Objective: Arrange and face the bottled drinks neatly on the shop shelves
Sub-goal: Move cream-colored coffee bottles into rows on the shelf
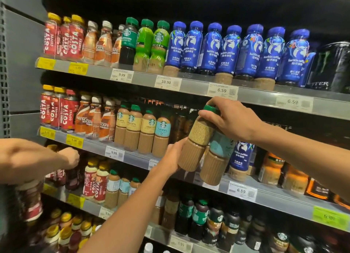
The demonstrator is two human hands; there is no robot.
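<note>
A Starbucks coffee bottle (197, 137) with a beige label and a green cap hangs tilted in front of the second shelf (280, 197). My right hand (231, 118) grips its cap from above. My left hand (170, 156) holds its ribbed lower part from the left. Right behind it stands a teal-labelled Starbucks bottle (219, 148), partly hidden. Left of my hands, a short row of Starbucks bottles (144, 129) stands faced on the same shelf, with a dark gap behind it.
Another person's blurred arm and fist (68, 157) reach in from the left at the third shelf. A blue luckin coffee bottle (240, 156) stands right of the teal one. Blue luckin bottles (229, 50) fill the top shelf. Price-tag rails front every shelf.
</note>
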